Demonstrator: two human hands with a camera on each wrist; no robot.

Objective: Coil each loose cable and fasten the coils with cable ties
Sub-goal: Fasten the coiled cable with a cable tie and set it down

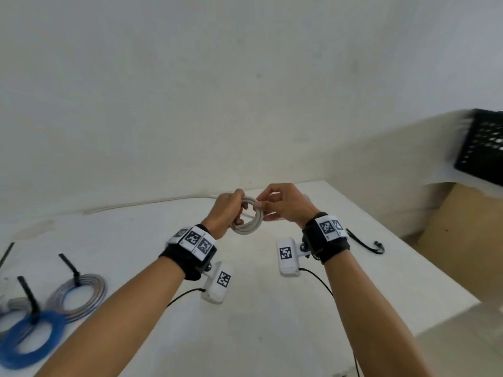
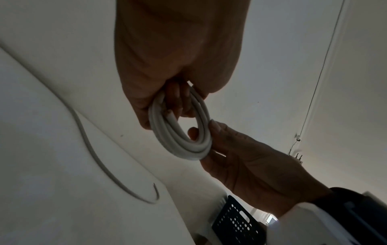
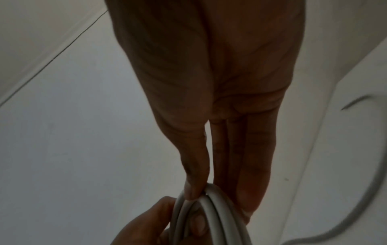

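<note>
A white cable coil (image 1: 249,217) hangs in the air above the white table (image 1: 258,308), held between both hands. My left hand (image 1: 227,210) has its fingers curled through the loop and grips its left side (image 2: 161,119). My right hand (image 1: 277,205) pinches the coil's right side between thumb and fingers (image 3: 194,190). A loose tail of the white cable (image 1: 152,202) trails along the table's far edge to the left. A black cable tie (image 1: 366,243) lies on the table just right of my right wrist.
At the left front lie a blue coil (image 1: 30,338) and a grey coil (image 1: 79,295), each with a black tie round it. A black perforated crate (image 1: 481,151) stands at the far right. The table's right edge drops to a brown floor (image 1: 460,235).
</note>
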